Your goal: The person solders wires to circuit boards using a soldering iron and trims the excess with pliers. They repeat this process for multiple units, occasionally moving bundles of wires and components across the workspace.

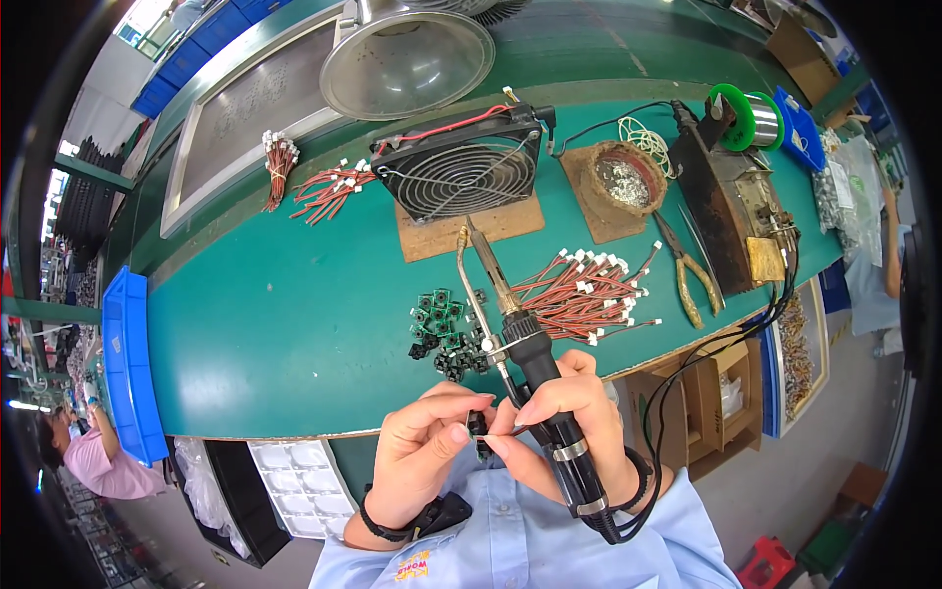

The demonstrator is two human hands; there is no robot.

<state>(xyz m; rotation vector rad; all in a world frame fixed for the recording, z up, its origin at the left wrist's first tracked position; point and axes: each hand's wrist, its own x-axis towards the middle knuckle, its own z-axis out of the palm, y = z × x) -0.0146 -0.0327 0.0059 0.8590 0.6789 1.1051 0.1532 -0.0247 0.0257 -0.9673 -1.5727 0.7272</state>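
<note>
Near the table's front edge, my left hand [420, 456] pinches a small black part [478, 424] between thumb and fingers. My right hand [589, 417] is closed around a soldering iron [533, 353] with a thin metal tube clamped along its side. Its tip points away from me, toward the fan. The thumb and forefinger of that hand also meet at the small part; whether they pinch a wire there I cannot tell. Just beyond my hands lies a pile of small green and black circuit modules [440, 319]. Red and black wire leads with white connectors [586, 294] lie right of the iron.
A black fan [459, 172] stands on a board, with more wire bundles [280, 167] to its left. Right of it are a round tin of solder scraps [623, 182], pliers [690, 280], the soldering station [731, 211] and a green solder spool [751, 120]. A blue tray [132, 363] stands left.
</note>
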